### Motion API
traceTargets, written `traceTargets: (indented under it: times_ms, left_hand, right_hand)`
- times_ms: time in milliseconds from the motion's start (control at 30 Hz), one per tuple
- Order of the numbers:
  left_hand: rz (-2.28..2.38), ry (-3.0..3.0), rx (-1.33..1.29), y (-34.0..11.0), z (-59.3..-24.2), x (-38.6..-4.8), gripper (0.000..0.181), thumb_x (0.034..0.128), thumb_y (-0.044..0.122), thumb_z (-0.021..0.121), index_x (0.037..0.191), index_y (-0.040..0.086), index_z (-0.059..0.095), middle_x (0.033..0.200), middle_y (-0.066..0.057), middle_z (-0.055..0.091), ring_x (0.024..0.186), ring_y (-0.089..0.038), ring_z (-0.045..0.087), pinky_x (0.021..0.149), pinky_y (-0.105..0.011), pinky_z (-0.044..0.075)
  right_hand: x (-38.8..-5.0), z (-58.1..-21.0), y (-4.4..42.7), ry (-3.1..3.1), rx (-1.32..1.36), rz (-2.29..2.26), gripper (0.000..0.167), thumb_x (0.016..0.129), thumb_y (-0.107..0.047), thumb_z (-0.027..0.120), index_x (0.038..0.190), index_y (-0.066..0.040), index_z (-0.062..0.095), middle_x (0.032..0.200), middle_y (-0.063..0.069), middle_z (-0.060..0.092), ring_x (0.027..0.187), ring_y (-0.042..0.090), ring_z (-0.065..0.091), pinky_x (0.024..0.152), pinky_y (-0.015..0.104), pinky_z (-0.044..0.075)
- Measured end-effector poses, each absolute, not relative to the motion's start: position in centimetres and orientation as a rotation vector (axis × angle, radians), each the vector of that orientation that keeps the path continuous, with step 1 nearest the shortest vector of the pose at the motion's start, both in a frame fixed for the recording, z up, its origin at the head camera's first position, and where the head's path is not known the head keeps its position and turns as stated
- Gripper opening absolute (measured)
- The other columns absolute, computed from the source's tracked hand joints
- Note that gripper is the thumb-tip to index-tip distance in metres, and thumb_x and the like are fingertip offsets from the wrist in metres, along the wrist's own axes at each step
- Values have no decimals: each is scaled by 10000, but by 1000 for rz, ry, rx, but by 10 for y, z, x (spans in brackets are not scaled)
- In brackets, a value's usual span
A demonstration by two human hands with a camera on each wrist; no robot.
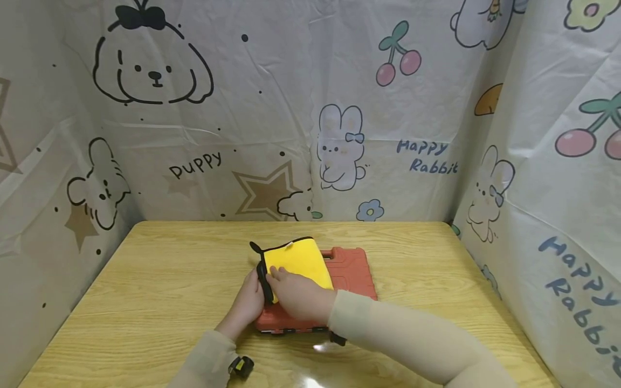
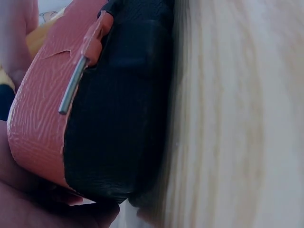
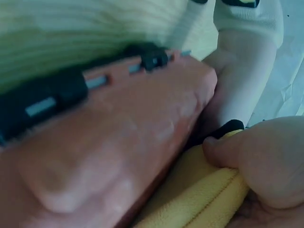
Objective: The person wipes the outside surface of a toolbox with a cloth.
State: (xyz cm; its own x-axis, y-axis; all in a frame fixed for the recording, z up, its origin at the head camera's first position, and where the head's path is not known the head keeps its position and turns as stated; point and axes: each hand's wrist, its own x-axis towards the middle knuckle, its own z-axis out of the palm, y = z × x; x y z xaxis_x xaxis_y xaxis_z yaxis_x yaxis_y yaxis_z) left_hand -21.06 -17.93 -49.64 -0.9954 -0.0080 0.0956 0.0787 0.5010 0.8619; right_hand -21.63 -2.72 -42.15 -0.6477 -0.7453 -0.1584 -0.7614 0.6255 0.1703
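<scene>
A red plastic carrying case with a black lower half lies on the wooden table. On top of it, towards its left, is a folded yellow cloth with black trim and a black loop at its far left corner. My left hand grips the case's left side beside the cloth's black edge; in the left wrist view a fingertip reaches round the case's corner. My right hand lies across the cloth with its fingers stretched to the left. In the right wrist view its thumb touches the cloth.
Metal hinge pins run along the case's near edge. The wooden table extends around the case, with printed white sheets hanging behind it and at both sides. Black straps with small devices sit at the wrists.
</scene>
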Motion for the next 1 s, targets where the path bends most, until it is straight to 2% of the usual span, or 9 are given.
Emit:
traceTargets:
  times_ms: [233, 433, 600, 733, 1000]
  left_hand:
    - [-1578, -2687, -30, -180, -496, -212, 524, 1115, 100, 317, 1585, -110, 220, 1580, -386, 310, 1485, -533, 303, 1219, -650, 265]
    - [-1472, -2730, 11, -180, -496, -212, 500, 1090, 59, 285, 1531, -176, 268, 1531, -434, 333, 1450, -564, 336, 1197, -657, 298]
    - [-1504, -2681, -13, -180, -498, -211, 459, 1101, 78, 326, 1489, -164, 358, 1478, -423, 405, 1419, -560, 388, 1181, -660, 325]
    - [-1533, -2639, -37, -181, -500, -212, 465, 1095, 60, 344, 1496, -175, 350, 1468, -424, 425, 1415, -551, 403, 1192, -653, 313]
    - [-1606, -2660, 8, -180, -498, -212, 525, 1088, 51, 345, 1574, -123, 248, 1574, -407, 299, 1493, -536, 283, 1231, -643, 231]
  right_hand:
    - [-202, -425, -18, 2765, -1356, 359, 528, 1046, -174, 593, 1548, -74, 464, 1595, 92, 470, 1436, 200, 508, 1134, 270, 463]
    - [-191, -425, -10, 2728, -1399, 408, 569, 1032, -190, 609, 1564, -77, 438, 1620, 90, 431, 1453, 197, 484, 1142, 273, 456]
    - [-179, -423, -6, 2696, -1442, 499, 577, 1036, -211, 613, 1572, -102, 429, 1624, 67, 425, 1458, 175, 474, 1115, 251, 476]
    - [-171, -423, -2, 2687, -1471, 470, 561, 1035, -181, 612, 1564, -103, 444, 1613, 67, 442, 1451, 175, 482, 1103, 255, 488]
    - [-160, -424, 9, 2652, -1585, 453, 565, 1020, -154, 629, 1554, -92, 458, 1596, 77, 464, 1448, 183, 486, 1149, 250, 440]
